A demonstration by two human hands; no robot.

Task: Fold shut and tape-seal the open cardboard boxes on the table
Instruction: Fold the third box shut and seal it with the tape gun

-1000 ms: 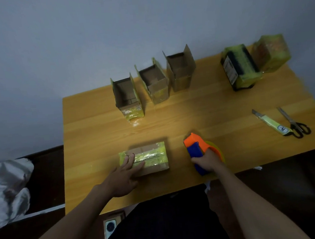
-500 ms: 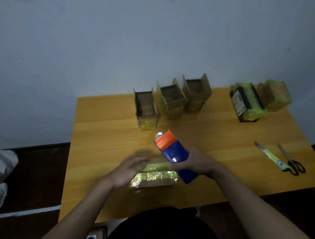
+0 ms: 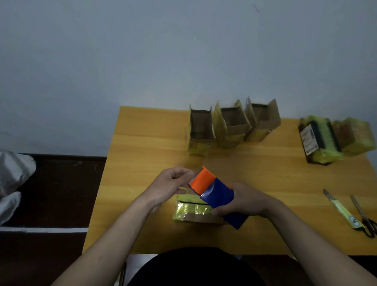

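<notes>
Right hand (image 3: 246, 200) wrapped around the blue body of the blue-and-orange plastic tape dispenser (image 3: 213, 191), grip curled tight on it, orange nose tilted up and toward the left. Left hand (image 3: 170, 184) raised just beside that orange nose, fingers bent in toward it — whether pinching the tape end or only touching cannot be told.

Directly beneath both hands, on the near middle of the wooden bench (image 3: 139, 150): small cardboard box banded with yellow-green tape (image 3: 193, 210), flaps folded down, long axis running left to right. Dispenser held just above the box's right end, so likely a pull of tape leftward along that axis, with the left hand nearer the free left end.

Along the far edge — three open cardboard boxes (image 3: 232, 123) standing in a row, flaps up, not yet sealed.
</notes>
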